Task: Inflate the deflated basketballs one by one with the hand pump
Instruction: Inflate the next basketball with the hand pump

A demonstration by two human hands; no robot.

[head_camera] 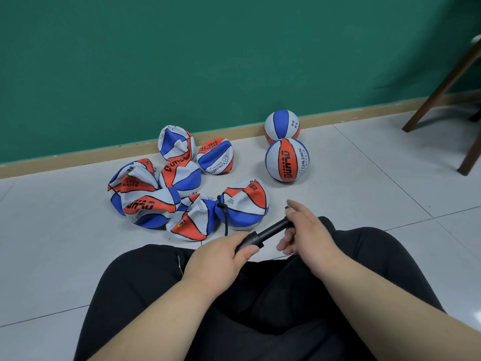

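A: What fills the top of the frame?
B: A green wall (182, 61), with a tan baseboard (78, 158) running along its foot.
A: And below that?
B: A floor (364, 178) of pale grey tiles with thin dark joints.
A: Upper right?
B: 2 dark brown wooden legs (440, 89) of some furniture, standing on the tiles. Black trousers (260, 295) cover the bottom middle of the frame, knees spread apart.

Blk trousers (273, 298), bare forearms (166, 306)
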